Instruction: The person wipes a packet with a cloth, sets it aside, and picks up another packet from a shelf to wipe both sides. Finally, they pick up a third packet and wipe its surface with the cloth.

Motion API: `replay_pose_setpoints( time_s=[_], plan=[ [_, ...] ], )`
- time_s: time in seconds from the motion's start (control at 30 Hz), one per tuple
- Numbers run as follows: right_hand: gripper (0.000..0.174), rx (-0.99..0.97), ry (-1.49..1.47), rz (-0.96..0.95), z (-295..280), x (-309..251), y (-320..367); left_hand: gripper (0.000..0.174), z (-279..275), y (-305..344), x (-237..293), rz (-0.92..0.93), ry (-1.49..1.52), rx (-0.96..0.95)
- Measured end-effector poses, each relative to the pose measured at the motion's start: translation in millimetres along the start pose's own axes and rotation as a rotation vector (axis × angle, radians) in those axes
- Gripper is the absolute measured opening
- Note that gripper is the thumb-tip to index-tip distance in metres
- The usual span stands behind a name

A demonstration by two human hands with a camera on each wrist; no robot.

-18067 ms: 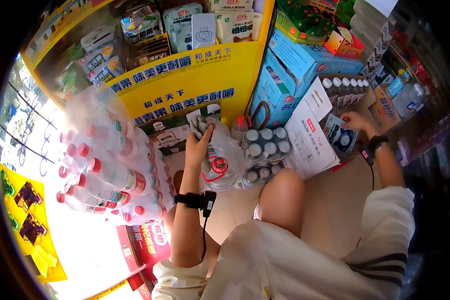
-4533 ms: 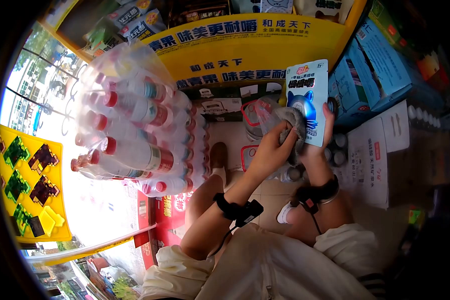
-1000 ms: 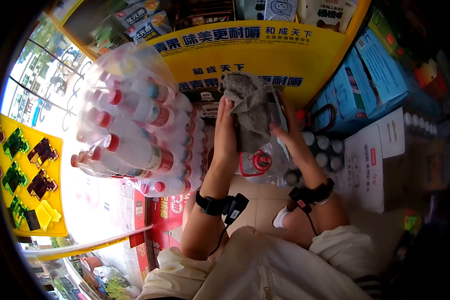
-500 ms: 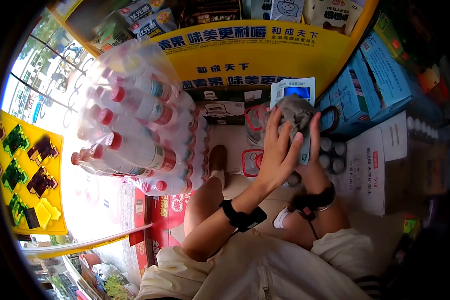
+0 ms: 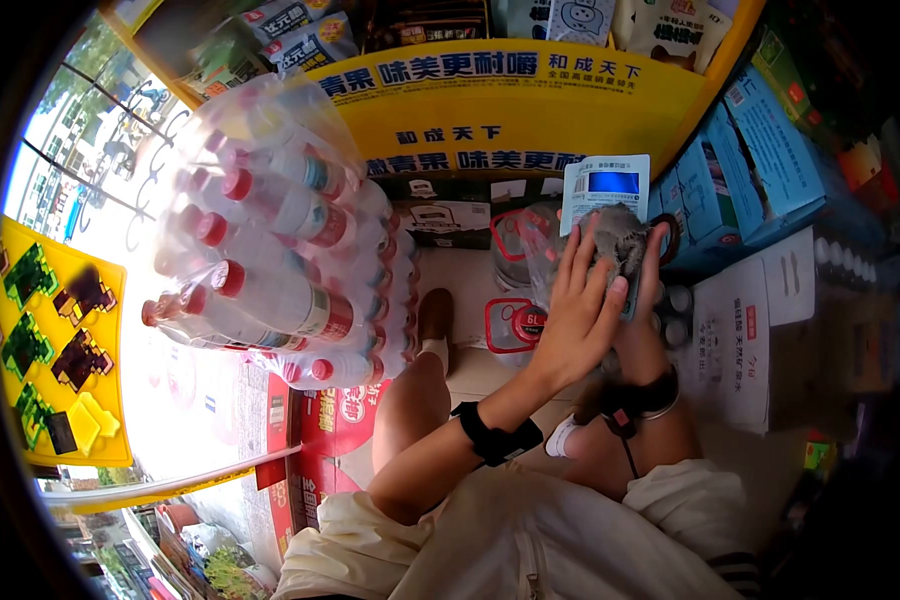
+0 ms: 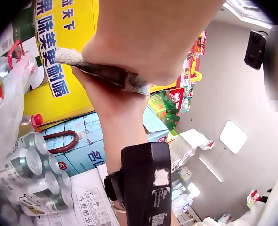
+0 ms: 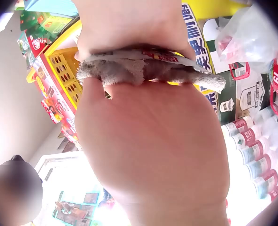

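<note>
The cloth (image 5: pixel 622 228) is grey; the pouch (image 5: pixel 578 187), pale with a vivid blue rectangle (image 5: pixel 613 183); the panel (image 5: pixel 615 118), yellow with dark blue lettering (image 5: pixel 400 72).

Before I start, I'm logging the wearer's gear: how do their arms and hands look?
The left hand and right hand are ungloved. Each wrist wears a black strap; the right one carries a boxy black unit with white markings and a black cable. A pale bangle circles the right wrist. The loose sleeves are cream.

Shop: wrapped bottles (image 5: pixel 282 297), shelved pouches (image 5: pixel 310 42)
</note>
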State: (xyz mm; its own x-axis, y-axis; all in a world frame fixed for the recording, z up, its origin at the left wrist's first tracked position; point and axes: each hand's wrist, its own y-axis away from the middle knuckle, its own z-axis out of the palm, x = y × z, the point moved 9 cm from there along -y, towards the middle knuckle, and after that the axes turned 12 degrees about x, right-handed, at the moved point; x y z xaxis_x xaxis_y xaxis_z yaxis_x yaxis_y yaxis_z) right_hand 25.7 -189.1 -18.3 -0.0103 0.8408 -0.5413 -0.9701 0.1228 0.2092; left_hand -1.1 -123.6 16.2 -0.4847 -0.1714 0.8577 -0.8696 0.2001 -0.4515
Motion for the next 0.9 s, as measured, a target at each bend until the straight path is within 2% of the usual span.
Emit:
replay_pose_setpoints(
  time_s=[0.1, 0.17, 0.37, 0.43, 0.47, 0.57, 0.67, 0.77, 0.83, 0.9],
  plan=[
    [0.076, -0.004, 0.164, 0.0, -11, 8, -4, 0.044, -3, 0, -7, -0.05, -0.047, 0.033],
    [0.067, -0.035, 0.204, 0.034, 0, 13, 3, 0.047, -12, -3, -11, -0.092, 0.008, 0.088],
    [0.068, 0.005, 0.537, -0.013, 25, 9, 19, 0.045, -28, -12, -23, -0.082, 0.086, 0.165],
    [0.074, -0.149, 0.697, -0.079, 27, 15, 11, 0.043, -42, -16, -13, 0.013, 0.09, 0.282],
    [0.074, -0.145, 0.696, -0.082, 22, 17, 8, 0.042, -47, -18, -10, 0.029, 0.117, 0.299],
    [0.086, -0.266, 0.851, -0.095, 20, 27, 6, 0.038, -59, -22, -20, -0.017, 0.052, 0.356],
    [0.088, -0.294, 0.842, -0.029, 30, 33, 15, 0.036, -73, -30, -21, -0.117, 0.095, 0.325],
    [0.087, -0.292, 0.83, -0.006, 29, 35, 14, 0.036, -81, -35, -2, -0.084, 0.189, 0.369],
    [0.083, -0.249, 0.62, 0.041, 18, 35, 7, 0.034, -71, -33, -26, -0.034, 0.129, 0.381],
    [0.067, -0.13, 0.453, 0.034, 13, 23, 7, 0.031, -58, -32, -34, -0.072, 0.111, 0.313]
  ],
)
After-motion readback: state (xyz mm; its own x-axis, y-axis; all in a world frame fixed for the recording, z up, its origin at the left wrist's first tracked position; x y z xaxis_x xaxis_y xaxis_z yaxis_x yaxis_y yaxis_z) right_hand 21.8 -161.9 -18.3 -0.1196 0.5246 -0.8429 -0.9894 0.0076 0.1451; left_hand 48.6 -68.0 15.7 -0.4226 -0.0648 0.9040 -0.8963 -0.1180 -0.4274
